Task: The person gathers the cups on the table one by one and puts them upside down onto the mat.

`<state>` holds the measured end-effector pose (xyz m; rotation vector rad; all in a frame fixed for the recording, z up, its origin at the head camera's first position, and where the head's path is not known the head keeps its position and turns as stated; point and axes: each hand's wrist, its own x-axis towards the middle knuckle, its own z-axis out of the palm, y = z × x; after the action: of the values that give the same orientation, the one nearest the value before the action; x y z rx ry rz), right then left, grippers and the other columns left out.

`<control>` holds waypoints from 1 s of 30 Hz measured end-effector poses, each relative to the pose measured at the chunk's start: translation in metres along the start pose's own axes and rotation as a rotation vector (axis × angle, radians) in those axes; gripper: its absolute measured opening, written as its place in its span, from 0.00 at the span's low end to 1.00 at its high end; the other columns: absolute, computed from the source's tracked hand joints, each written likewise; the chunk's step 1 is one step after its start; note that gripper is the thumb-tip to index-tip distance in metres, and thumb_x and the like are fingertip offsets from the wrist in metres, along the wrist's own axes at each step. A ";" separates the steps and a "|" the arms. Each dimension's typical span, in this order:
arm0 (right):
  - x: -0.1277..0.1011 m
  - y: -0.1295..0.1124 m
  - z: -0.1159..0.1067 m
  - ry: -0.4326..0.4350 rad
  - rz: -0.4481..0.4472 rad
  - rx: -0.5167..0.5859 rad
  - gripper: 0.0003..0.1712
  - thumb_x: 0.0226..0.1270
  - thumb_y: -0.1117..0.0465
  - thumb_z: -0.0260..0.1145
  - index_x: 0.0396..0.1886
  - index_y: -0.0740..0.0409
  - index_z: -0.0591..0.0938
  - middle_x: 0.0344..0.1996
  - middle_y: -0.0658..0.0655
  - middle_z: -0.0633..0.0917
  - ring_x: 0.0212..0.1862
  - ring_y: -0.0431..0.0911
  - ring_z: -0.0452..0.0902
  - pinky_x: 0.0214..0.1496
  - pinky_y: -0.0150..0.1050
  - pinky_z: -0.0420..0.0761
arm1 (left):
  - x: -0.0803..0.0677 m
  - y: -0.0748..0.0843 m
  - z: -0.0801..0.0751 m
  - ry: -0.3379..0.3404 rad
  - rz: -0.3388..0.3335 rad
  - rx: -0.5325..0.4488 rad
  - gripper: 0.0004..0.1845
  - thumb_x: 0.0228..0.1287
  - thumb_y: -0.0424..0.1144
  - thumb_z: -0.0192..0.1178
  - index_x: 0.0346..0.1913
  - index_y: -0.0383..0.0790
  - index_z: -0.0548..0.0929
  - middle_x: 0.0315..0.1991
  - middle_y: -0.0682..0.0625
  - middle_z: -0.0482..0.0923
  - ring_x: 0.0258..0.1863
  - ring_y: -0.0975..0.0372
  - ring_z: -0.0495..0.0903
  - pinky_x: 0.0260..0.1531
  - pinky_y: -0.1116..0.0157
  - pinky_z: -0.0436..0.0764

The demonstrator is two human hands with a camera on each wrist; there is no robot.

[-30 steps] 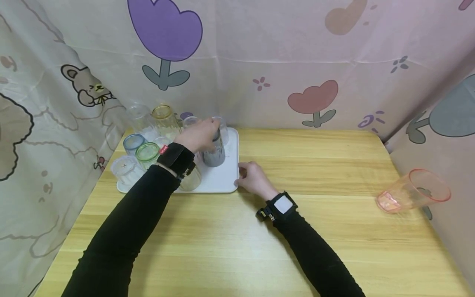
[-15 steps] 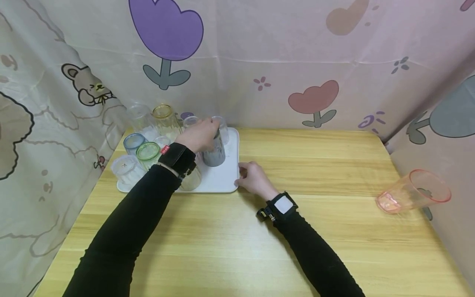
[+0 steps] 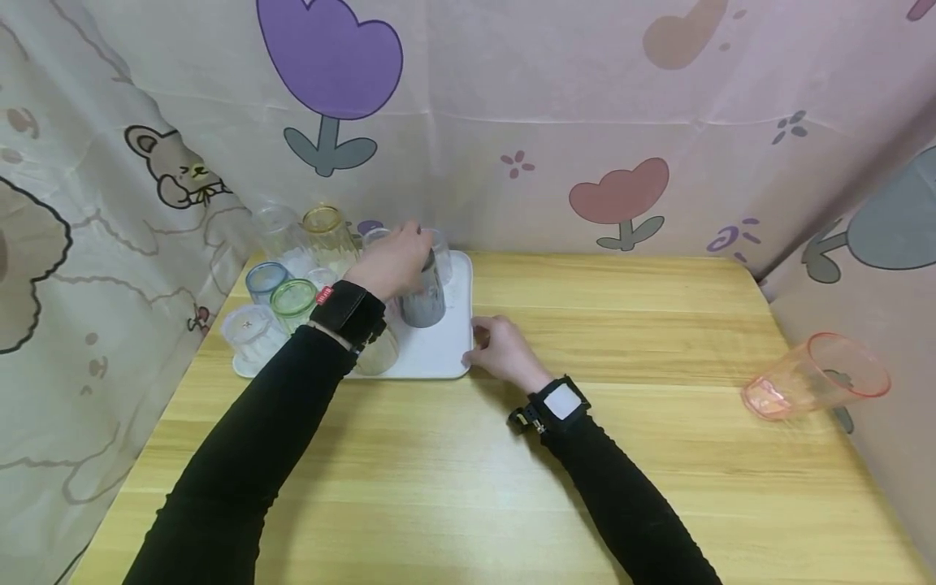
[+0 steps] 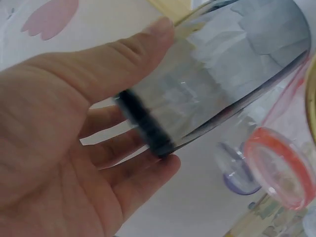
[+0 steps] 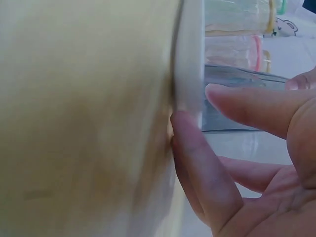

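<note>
Fingers and thumb of the left hand [image 3: 391, 264] are curled round a grey glass [image 3: 424, 296] — standing inverted on the white tray [image 3: 439, 357], near its right edge, and gripped near the top. At the tray's 3 o'clock edge the right hand [image 3: 500, 349] is seen, fingertips [image 5: 190, 128] pinching the rim. Other tumblers — a green-rimmed glass [image 3: 294, 301] and a blue-rimmed glass [image 3: 265, 280] among them — are crowded at the tray's 9 o'clock side. A pink cup [image 3: 815, 378] is left on its side at the wooden table's [image 3: 585, 471] 3 o'clock edge.
</note>
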<state>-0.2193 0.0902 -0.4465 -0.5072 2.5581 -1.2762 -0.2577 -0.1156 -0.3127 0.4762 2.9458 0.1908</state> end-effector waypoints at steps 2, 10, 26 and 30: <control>-0.002 -0.003 -0.003 0.023 0.001 0.005 0.40 0.58 0.70 0.77 0.70 0.70 0.74 0.54 0.67 0.84 0.45 0.52 0.85 0.46 0.41 0.87 | -0.003 0.001 -0.003 0.034 0.022 0.011 0.39 0.59 0.36 0.77 0.70 0.29 0.69 0.64 0.33 0.69 0.65 0.43 0.70 0.64 0.47 0.77; -0.015 -0.019 -0.030 0.243 -0.076 0.016 0.39 0.63 0.63 0.76 0.73 0.65 0.72 0.64 0.66 0.78 0.55 0.58 0.83 0.51 0.48 0.87 | -0.027 0.011 -0.010 0.185 0.049 -0.071 0.39 0.65 0.42 0.73 0.73 0.32 0.68 0.67 0.37 0.68 0.66 0.47 0.70 0.63 0.50 0.78; -0.065 -0.015 -0.095 0.821 -0.226 0.183 0.30 0.66 0.66 0.75 0.67 0.60 0.80 0.61 0.56 0.80 0.59 0.51 0.81 0.54 0.33 0.85 | -0.066 0.027 0.062 0.828 0.266 -0.320 0.16 0.64 0.31 0.65 0.55 0.32 0.82 0.41 0.42 0.77 0.36 0.54 0.77 0.31 0.61 0.80; -0.081 -0.003 -0.108 0.906 -0.184 0.143 0.31 0.66 0.65 0.75 0.69 0.58 0.79 0.62 0.54 0.80 0.60 0.47 0.79 0.57 0.38 0.84 | -0.068 0.034 0.085 0.774 0.242 -0.323 0.16 0.64 0.33 0.65 0.54 0.34 0.82 0.41 0.43 0.78 0.33 0.55 0.78 0.28 0.61 0.80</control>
<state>-0.1834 0.1997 -0.3759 -0.1329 3.1025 -2.1139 -0.1693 -0.0973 -0.3821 0.8650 3.4458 1.0833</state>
